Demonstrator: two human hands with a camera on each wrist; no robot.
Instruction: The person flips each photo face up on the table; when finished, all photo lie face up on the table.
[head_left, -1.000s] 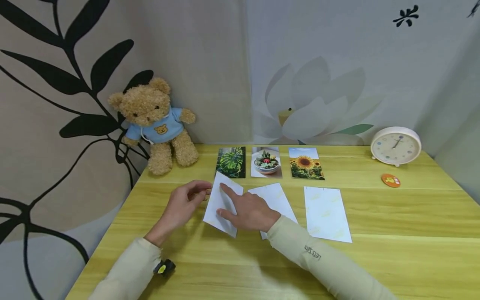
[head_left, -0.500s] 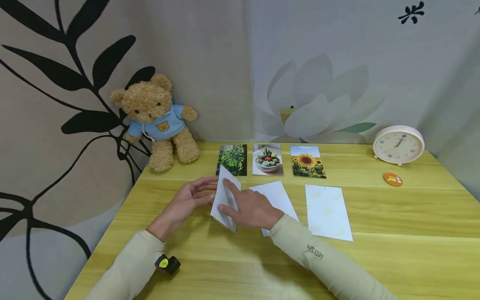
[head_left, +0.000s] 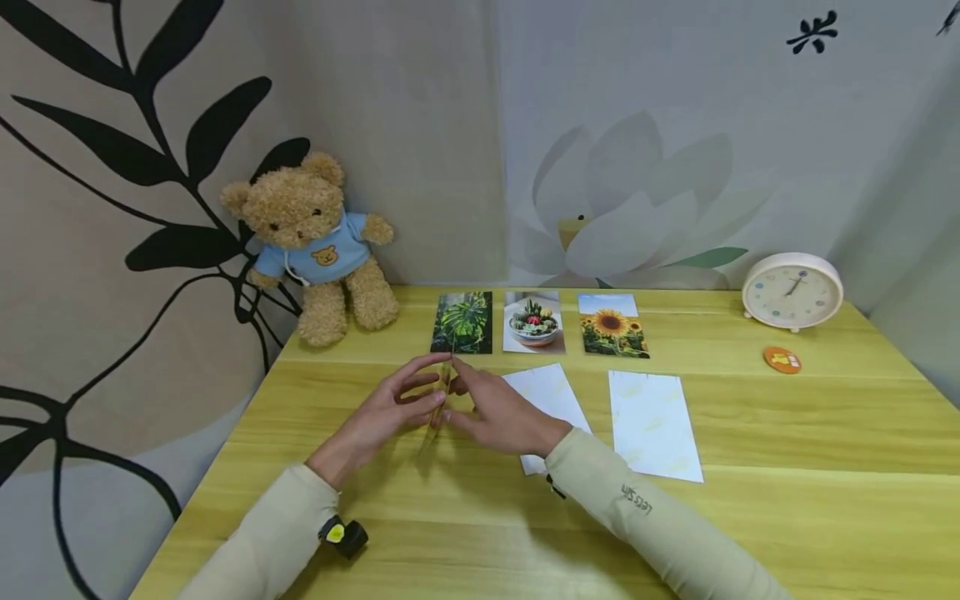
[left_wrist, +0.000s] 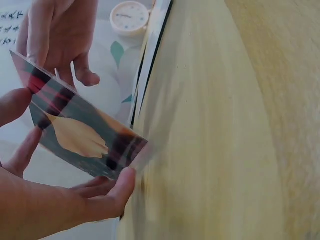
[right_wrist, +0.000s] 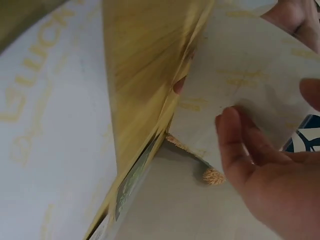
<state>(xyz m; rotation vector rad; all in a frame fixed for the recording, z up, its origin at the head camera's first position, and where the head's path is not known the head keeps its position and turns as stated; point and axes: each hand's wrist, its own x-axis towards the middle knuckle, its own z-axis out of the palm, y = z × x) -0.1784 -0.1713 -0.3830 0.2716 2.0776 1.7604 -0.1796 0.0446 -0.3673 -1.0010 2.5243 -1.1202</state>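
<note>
Between both hands, a glossy photo card [head_left: 444, 393] stands on edge above the table, seen nearly edge-on from the head. Its picture side, with a yellow petal-like shape on dark green, shows in the left wrist view [left_wrist: 82, 140]. My left hand [head_left: 375, 421] grips it by opposite edges, thumb at one corner. Behind the card, my right hand [head_left: 513, 417] touches the white back [right_wrist: 250, 65] with its fingertips. Two white cards, one partly under the right forearm [head_left: 551, 396] and one farther right [head_left: 655, 425], lie on the table.
Along the back lie three photos: green leaves [head_left: 461, 323], potted cacti [head_left: 534, 323] and sunflowers [head_left: 612, 327]. A teddy bear [head_left: 318, 250] sits at the left. At the right stand a white clock [head_left: 792, 292] and, before it, an orange disc [head_left: 782, 360] on the wooden table [head_left: 825, 433].
The held card has turned from showing its white back to nearly edge-on. My left hand has moved slightly right, and its fingers have come round the card's edges.
</note>
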